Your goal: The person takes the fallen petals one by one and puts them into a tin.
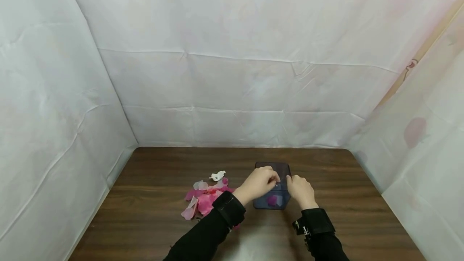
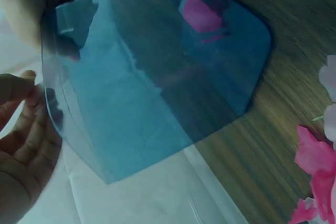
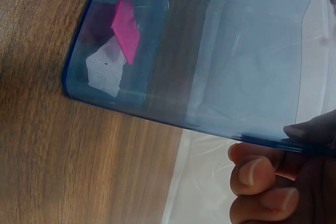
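Note:
A see-through blue plastic case stands on the table in front of me, between both hands. A bright pink petal and a whitish petal show through it at one end. My right hand grips its right edge, thumb on one side and curled fingers on the other. My left hand reaches over the case from the left and hides part of it. In the left wrist view the left thumb and bent fingers meet at the case's edge.
Pink and pale artificial petals lie heaped to the left of the case, partly behind my left forearm. A small white cut-out shape lies just beyond them. White cloth walls enclose the wooden table at the back and sides.

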A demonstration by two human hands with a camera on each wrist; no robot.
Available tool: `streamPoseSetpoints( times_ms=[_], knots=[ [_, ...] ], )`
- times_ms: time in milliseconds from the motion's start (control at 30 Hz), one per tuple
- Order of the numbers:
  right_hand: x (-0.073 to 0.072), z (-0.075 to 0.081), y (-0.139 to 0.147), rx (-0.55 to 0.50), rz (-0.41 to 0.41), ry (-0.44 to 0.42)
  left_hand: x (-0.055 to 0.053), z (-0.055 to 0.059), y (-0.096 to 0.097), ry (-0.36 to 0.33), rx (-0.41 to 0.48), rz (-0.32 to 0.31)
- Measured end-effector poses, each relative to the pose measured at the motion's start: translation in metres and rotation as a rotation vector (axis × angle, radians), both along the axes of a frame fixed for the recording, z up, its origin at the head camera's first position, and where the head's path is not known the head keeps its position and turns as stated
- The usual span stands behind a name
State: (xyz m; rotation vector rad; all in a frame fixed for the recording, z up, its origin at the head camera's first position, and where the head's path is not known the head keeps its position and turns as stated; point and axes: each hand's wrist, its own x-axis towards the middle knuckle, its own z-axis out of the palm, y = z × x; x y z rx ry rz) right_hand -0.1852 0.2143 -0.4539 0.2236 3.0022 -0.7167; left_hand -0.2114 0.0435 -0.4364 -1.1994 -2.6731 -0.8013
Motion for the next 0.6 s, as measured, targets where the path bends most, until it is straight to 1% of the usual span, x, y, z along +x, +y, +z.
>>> streamPoseSetpoints(
  times_ms=[100, 167, 267, 333, 433, 533, 600],
  knots=[
    [0.000, 0.000, -0.002, -0.002, 0.005, 0.002, 0.001, -0.004, 0.004, 0.049, -0.096, 0.013],
    [0.000, -0.001, -0.001, 0.000, 0.011, 0.007, 0.001, -0.006, 0.005, 0.065, -0.158, 0.014],
    [-0.001, -0.001, -0.001, 0.004, 0.016, 0.011, 0.001, -0.006, 0.006, 0.083, -0.222, -0.009],
    [-0.002, -0.001, 0.000, 0.001, 0.017, 0.009, 0.001, -0.006, 0.006, 0.112, -0.242, -0.030],
    [-0.003, 0.000, 0.000, -0.002, 0.018, 0.000, 0.001, -0.004, 0.005, 0.151, -0.238, -0.052],
    [-0.003, 0.000, 0.000, 0.004, 0.019, -0.012, 0.003, -0.003, -0.001, 0.170, -0.193, -0.057],
    [-0.003, -0.001, 0.000, 0.009, 0.020, -0.015, 0.007, -0.003, -0.009, 0.185, -0.144, -0.040]
  ],
)
